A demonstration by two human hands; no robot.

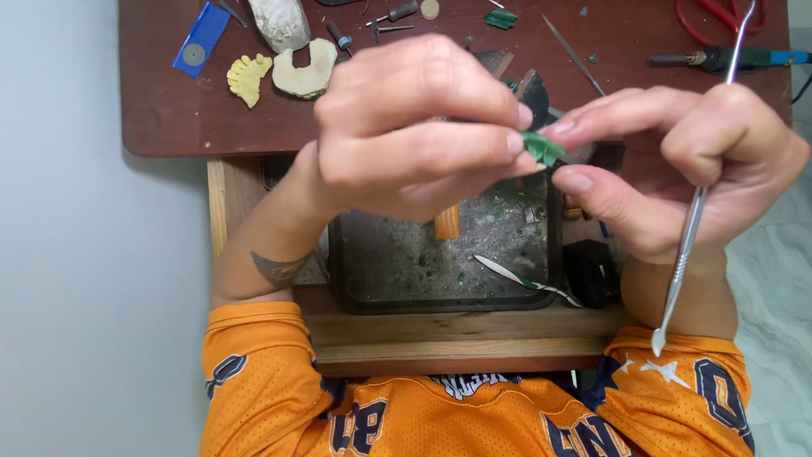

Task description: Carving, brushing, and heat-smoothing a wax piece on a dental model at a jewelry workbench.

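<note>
My left hand (414, 127) pinches a small green wax piece (541, 147) between thumb and fingers, held above a dark tray (355, 262). My right hand (677, 161) touches the same green piece with its fingertips. A long thin metal carving tool (689, 228) is tucked through the right hand, its flat tip pointing down toward my orange shirt.
The tray holds green shavings, a wooden peg (447, 222) and a white strip tool (516, 275). On the brown desk (169, 110) lie yellow and cream dental casts (279, 74), a blue file (200, 41), small bits, red scissors (719, 15) and a handpiece (727, 59).
</note>
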